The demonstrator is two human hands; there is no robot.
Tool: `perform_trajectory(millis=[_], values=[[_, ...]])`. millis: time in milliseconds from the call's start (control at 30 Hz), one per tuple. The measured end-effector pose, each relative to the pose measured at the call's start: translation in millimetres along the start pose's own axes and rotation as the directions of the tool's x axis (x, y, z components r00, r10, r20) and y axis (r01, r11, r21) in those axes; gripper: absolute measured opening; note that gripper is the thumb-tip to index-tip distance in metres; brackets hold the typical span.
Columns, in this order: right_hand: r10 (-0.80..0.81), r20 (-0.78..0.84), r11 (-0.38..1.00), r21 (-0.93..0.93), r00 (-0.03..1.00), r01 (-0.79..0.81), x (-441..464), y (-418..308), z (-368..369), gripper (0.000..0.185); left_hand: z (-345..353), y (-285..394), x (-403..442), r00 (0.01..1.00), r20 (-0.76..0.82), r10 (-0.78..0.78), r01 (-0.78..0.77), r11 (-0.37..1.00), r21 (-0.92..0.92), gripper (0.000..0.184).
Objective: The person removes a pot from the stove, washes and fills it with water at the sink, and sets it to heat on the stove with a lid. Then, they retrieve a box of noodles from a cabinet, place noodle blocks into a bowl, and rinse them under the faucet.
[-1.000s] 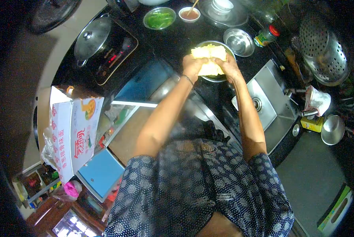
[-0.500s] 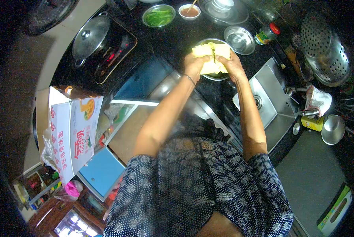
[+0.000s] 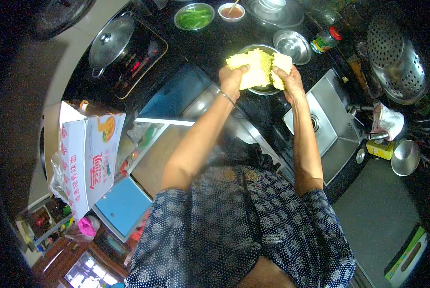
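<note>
Over a steel bowl [image 3: 266, 90], my two hands hold a bright yellow block with a crinkled texture, which looks like a dried noodle block. It is split into two pieces with a rough gap between them. My left hand [image 3: 232, 80] is closed on the larger piece of noodle block [image 3: 257, 69], thumb on top. In my right hand [image 3: 291, 82] is the smaller piece [image 3: 282, 67], pinched under the thumb. The pieces hide most of the bowl's inside.
A lidded pot [image 3: 110, 41] sits on a lit induction cooker [image 3: 140, 62] at left. Behind are greens in a bowl [image 3: 194, 17], red sauce [image 3: 231, 12], a metal bowl [image 3: 291, 46] and a jar [image 3: 326, 40]. A sink [image 3: 327, 115] lies right, a noodle carton [image 3: 92, 158] left.
The yellow block has come apart down its middle. My right hand has moved slightly right with the smaller piece, while my left hand has shifted a little left with the larger one.
</note>
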State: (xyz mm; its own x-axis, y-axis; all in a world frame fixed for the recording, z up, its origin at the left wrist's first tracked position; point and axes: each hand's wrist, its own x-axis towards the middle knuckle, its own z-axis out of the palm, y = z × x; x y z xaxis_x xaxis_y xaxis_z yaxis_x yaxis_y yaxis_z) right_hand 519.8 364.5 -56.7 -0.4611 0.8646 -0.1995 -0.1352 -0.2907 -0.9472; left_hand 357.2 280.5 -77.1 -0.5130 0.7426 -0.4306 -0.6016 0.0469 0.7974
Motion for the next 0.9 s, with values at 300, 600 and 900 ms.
perform_trajectory(millis=[300, 600, 900], values=[[0.069, 0.003, 0.991, 0.113, 0.998, -0.069, -18, -9, -30, 0.041, -13, 3, -14, 0.994, -0.108, -0.007, 0.010, 1.000, 0.028, 0.029], [0.190, 0.016, 0.938, 0.291, 0.982, -0.187, -23, -3, -47, 0.031, -18, -5, -18, 0.997, -0.081, -0.007, 0.010, 1.000, 0.029, 0.034], [0.138, -0.050, 0.987, 0.094, 0.989, -0.133, -21, -17, -34, 0.031, -14, -7, -20, 0.997, -0.066, -0.027, 0.026, 0.999, -0.025, 0.034]])
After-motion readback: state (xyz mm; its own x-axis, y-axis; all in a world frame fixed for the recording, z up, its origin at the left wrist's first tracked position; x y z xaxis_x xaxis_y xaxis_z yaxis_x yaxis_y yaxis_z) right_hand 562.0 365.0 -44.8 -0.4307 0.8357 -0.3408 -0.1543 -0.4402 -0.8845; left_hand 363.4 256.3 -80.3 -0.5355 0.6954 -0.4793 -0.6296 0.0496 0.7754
